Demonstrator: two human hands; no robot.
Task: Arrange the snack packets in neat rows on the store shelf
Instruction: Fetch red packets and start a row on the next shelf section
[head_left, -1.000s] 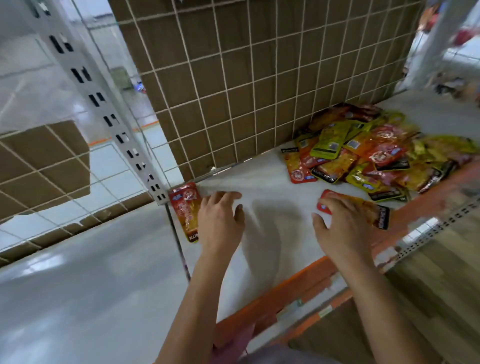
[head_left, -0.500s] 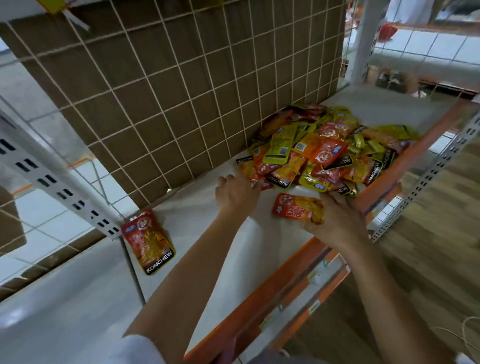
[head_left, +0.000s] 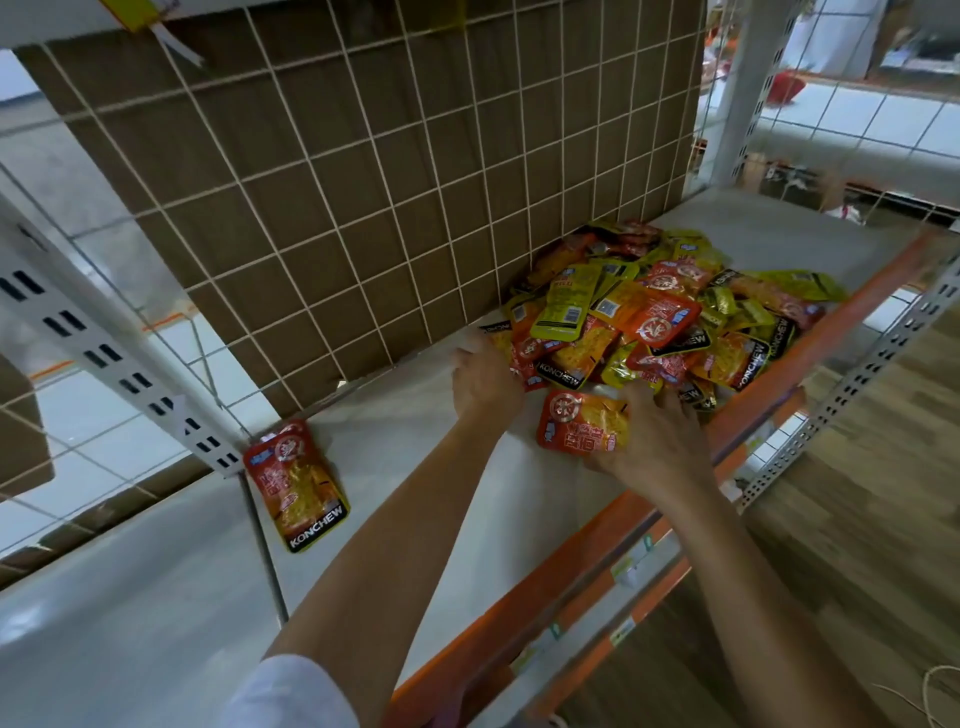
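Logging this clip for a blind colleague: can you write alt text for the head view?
A person's right hand holds an orange snack packet at the front of a shelf, while the left hand touches a jumbled pile of packets. A lone packet lies flat at its left end.

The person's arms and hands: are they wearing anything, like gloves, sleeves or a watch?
No gloves on the left hand or the right hand, and no ring or watch shows. The left arm has a white sleeve near the frame's bottom edge; its forearm is uncovered. The right arm is uncovered as far as the view shows.
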